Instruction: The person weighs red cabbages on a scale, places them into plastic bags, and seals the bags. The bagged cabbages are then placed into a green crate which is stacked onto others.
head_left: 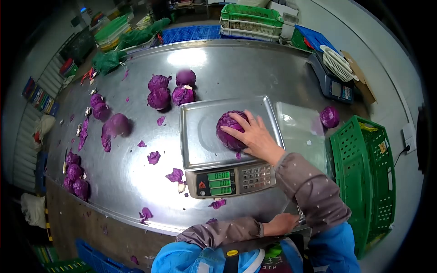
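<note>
My right hand (253, 134) rests with spread fingers on a purple cabbage (230, 128) that sits on the steel pan of a weighing scale (200, 136). The scale's green display (222, 182) is lit and reads about 0505 on its top line. My left hand (282, 224) is low by the table's near edge, close to my body; whether it holds anything cannot be seen.
The steel table (136, 182) holds three cabbages (170, 91) behind the scale, more at the left (75, 179), one at the right (329, 116), and torn purple leaves (154, 157). A green crate (364, 177) stands at right, stacked crates (250, 18) at back, a second scale (334, 86).
</note>
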`<state>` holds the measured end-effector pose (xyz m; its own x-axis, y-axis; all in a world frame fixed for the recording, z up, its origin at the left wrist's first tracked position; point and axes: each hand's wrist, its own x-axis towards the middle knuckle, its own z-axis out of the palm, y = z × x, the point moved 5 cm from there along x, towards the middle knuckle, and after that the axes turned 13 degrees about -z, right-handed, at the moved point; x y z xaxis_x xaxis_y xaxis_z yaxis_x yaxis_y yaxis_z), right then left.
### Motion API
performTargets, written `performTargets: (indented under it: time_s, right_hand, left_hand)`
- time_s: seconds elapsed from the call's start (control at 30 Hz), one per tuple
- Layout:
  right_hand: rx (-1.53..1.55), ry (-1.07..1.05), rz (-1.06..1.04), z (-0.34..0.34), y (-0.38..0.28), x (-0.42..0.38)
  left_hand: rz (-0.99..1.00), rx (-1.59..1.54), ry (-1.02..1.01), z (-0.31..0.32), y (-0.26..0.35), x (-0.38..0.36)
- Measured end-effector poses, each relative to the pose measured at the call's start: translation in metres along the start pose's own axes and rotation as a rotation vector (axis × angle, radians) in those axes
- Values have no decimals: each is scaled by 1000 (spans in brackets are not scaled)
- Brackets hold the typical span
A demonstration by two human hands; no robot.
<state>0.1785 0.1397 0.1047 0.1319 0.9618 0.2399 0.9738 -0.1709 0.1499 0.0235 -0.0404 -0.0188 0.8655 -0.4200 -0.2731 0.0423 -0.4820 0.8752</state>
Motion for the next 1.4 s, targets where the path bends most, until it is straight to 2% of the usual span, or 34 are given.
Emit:
performTargets:
  time_s: [0.07,0.13,0.2,0.23,0.27,0.33,0.37,0.4,0.43,0.47,0.5,0.53,0.57,0.6,0.63,0.67,0.7,0.73,0.8,0.87,0.9,0.93,1.0,1.03,1.1,1.13,1.2,1.23,1.27,1.33,1.37,1.4]
  right_hand:
    - [338,178,-52,12,9,4]
    - [372,194,29,15,14,1]
    - [620,379,322,12,29,-11]
    - [687,565,417,22,39,-23]
    - [1066,534,575,30,46,-32]
    - [1819,751,899,30,30,-64]
    - [2031,852,820,10,18,-78]
    - [2091,913,785,-2,6,-102]
    - [2151,971,737,-16,-6,-129]
    - [1769,756,427,-45,-18,-156]
    - [1682,660,589,-52,-39,-204]
    - [1928,782,876,-48,-62,-249]
    - [1661,725,672,-60,-79,-279]
    - [1601,600,855,-64,-99,-312]
    - [1534,468,1030,-65,-119,-336]
    - [1524,490,1040,-63,-138,-342]
    - [1772,822,1142,-56,-156,-351]
    - [2007,1184,1214,-47,-167,-359]
    - [1909,1188,1261,-37,-169,-364]
    - [2105,1476,1315,-26,-159,-358]
    - [1625,1159,1356,-12,-152,-371]
    - [1198,958,1135,-33,-142,-358]
    - [1867,1675,1313,-23,-130,-358]
    - [1878,1673,1307,-15,-129,-358]
    - [1160,1412,1488,-5,-120,-379]
    - [1171,1409,1479,-4,-120,-382]
    - [932,814,1305,-9,-119,-377]
    - [1127,813,1382,1,-120,-377]
    - [1134,807,1376,0,-118,-378]
    - [1757,1230,1583,2,-118,-374]
    - [1818,1268,1458,8,-115,-377]
    - [1921,1327,1437,9,-109,-382]
  left_hand:
    - [-2,3,-34,-13,2,-2]
    - [7,3,-23,-15,-2,0]
    - [61,122,-60,-16,1,2]
    - [89,135,-78,-11,-3,4]
    - [119,147,-101,-4,-7,5]
    - [156,231,-84,-13,1,0]
    - [251,146,30,-11,-3,0]
    - [338,54,148,-10,-9,1]
    - [186,91,85,-18,-4,2]
    - [31,136,26,-26,0,2]
    - [356,83,202,-7,-22,3]
    - [679,18,377,10,-48,-1]
    - [537,-201,335,-31,-14,-12]
    - [194,-559,44,-37,-9,-4]
    - [92,-187,65,-50,11,4]
    - [-4,185,94,-56,22,12]
    - [119,61,227,-55,24,14]
    - [125,73,211,-55,28,15]
    - [87,224,197,-56,36,15]
    - [113,238,206,-54,43,12]
    - [125,273,219,-54,50,10]
    - [136,307,237,-54,56,8]
    - [112,333,221,-45,52,8]
    - [103,323,175,-36,50,6]
    - [99,322,146,-22,49,3]
    - [93,325,156,-21,50,5]
    - [101,254,239,-24,55,5]
    - [95,249,187,-17,59,3]
    - [103,286,204,-7,60,0]
    - [60,278,222,-3,63,-4]
    - [51,280,228,-6,63,-5]
    - [54,325,185,-7,63,-5]
